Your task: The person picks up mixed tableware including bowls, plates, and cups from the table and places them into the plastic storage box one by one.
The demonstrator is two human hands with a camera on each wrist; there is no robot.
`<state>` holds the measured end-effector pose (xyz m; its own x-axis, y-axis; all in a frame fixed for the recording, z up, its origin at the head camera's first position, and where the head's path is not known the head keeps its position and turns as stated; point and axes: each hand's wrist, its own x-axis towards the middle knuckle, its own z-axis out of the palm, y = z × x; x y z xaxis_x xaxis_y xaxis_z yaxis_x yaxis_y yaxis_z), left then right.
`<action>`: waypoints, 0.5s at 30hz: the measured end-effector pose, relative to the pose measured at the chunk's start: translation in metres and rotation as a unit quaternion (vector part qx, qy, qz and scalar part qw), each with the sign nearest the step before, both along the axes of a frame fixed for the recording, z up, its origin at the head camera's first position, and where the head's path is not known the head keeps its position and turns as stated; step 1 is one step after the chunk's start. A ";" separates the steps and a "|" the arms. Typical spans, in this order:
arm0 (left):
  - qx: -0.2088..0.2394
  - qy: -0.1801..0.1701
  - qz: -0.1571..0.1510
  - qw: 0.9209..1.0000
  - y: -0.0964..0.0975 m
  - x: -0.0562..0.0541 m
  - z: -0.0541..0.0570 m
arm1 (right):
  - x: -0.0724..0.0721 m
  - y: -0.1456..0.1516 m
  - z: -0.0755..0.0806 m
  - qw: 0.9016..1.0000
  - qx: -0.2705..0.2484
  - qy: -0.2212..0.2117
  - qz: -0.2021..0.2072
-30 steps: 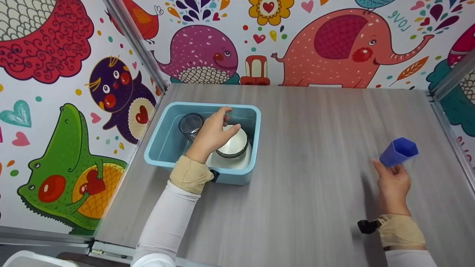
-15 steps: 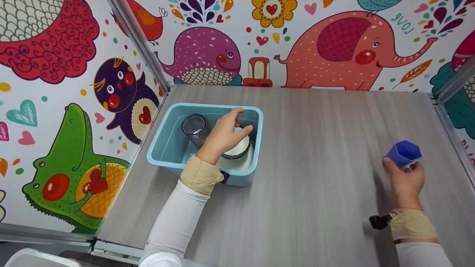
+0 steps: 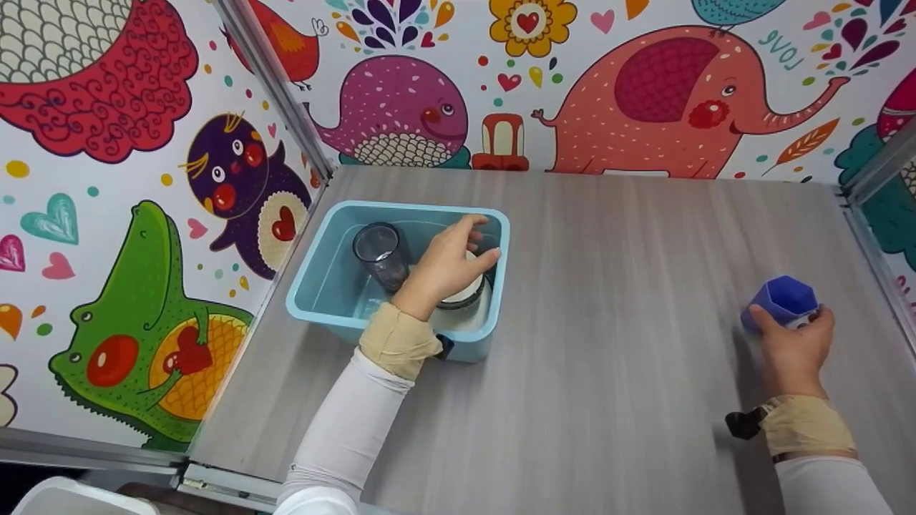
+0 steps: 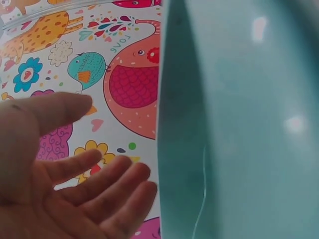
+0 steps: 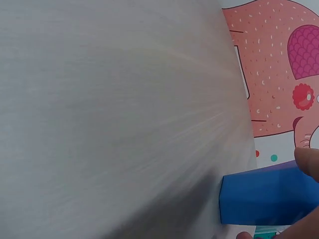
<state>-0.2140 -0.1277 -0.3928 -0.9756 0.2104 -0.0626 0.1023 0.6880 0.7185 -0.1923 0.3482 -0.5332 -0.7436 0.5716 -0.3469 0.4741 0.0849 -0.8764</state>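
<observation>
My right hand (image 3: 793, 350) grips a blue, hexagonal plastic cup (image 3: 781, 300) on the wood-grain table (image 3: 608, 322). My left hand (image 3: 445, 266), fingers relaxed, hovers over a white bowl (image 3: 466, 292) beside a clear glass (image 3: 379, 254) in the smooth, pale-blue tub (image 3: 315, 297).

Light blue tub (image 3: 315, 304), royal-blue cup (image 3: 780, 300), grey wood-grain table (image 3: 608, 372), white bowl (image 3: 469, 292), cartoon-animal walls (image 3: 644, 79)

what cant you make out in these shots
- White bowl in the light blue plastic tub: head view, mostly covered by the left hand.
- Blue faceted plastic cup: right wrist view, cut off by the frame edge.
- Left hand's contact with the bowl: unclear in either view.
</observation>
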 end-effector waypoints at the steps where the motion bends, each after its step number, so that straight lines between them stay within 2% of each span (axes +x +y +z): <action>1: -0.001 0.000 -0.001 1.000 0.001 0.000 0.000 | 0.000 0.001 0.000 1.000 -0.002 -0.003 0.000; 7: -0.005 -0.005 0.005 1.000 0.006 0.000 -0.001 | -0.004 0.007 0.000 0.999 -0.030 -0.010 0.005; 15: -0.014 -0.005 0.004 1.000 0.008 0.000 -0.004 | -0.009 0.009 -0.007 0.998 -0.064 0.010 0.001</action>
